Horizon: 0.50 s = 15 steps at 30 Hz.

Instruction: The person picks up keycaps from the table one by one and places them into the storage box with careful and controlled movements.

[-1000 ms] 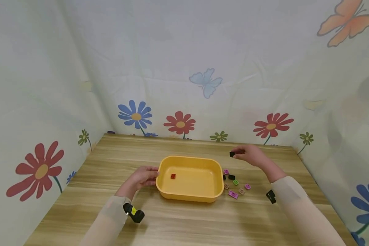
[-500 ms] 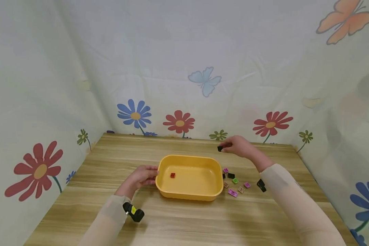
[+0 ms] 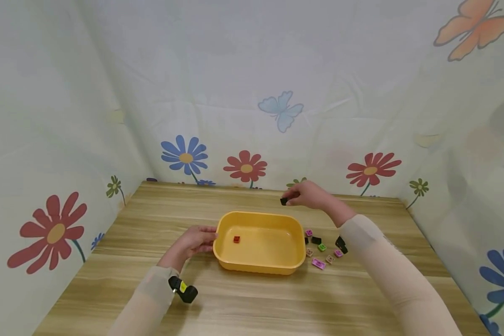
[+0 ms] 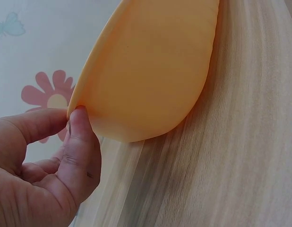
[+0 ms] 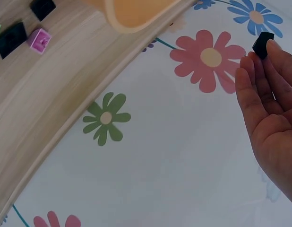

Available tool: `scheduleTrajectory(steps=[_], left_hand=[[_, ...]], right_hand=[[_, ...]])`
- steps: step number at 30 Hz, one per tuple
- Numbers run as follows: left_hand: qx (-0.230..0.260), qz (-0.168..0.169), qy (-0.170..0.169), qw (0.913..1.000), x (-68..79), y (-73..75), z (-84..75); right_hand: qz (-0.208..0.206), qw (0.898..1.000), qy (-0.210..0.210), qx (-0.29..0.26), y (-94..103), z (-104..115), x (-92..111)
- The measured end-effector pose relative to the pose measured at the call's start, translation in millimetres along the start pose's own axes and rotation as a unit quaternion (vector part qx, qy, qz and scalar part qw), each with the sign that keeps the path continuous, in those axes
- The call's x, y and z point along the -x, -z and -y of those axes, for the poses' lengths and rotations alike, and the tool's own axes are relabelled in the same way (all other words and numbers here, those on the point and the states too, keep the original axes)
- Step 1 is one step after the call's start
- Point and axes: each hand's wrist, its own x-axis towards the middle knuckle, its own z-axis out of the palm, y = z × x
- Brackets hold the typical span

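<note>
A yellow plastic tray [image 3: 260, 269] stands on the table with one small red brick [image 3: 236, 239] lying inside, toward its left end. My left hand [image 3: 196, 240] pinches the tray's left rim; the left wrist view shows thumb and finger on that edge [image 4: 76, 97]. Above and behind the tray's right rear corner, my right hand [image 3: 308, 195] holds a small black brick [image 3: 283, 201] between thumb and fingertips. In the right wrist view this black brick [image 5: 263, 44] is clear of the table. Which face of it points down cannot be told.
Beside the tray's right end lie several loose bricks: a green one [image 3: 322, 247], a long pink one [image 3: 318, 263], a tan one [image 3: 329, 259], a black one [image 3: 316, 240] and smaller pink ones. A flowered cloth [image 3: 218, 116] hangs behind the wooden table [image 3: 252, 303].
My right hand has moved left and slightly up in the head view, carrying the black brick toward the tray's rear side. The left hand and the tray have stayed put.
</note>
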Motion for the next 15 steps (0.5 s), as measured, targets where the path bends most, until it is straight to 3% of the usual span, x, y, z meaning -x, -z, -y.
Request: scheduleTrajectory(steps=[15], left_hand=[[0.002,0.001,-0.003,1.0000,0.0,-0.3,0.4]], right_hand=[[0.028,0.999,0.004,-0.024,-17.4,27,-28]])
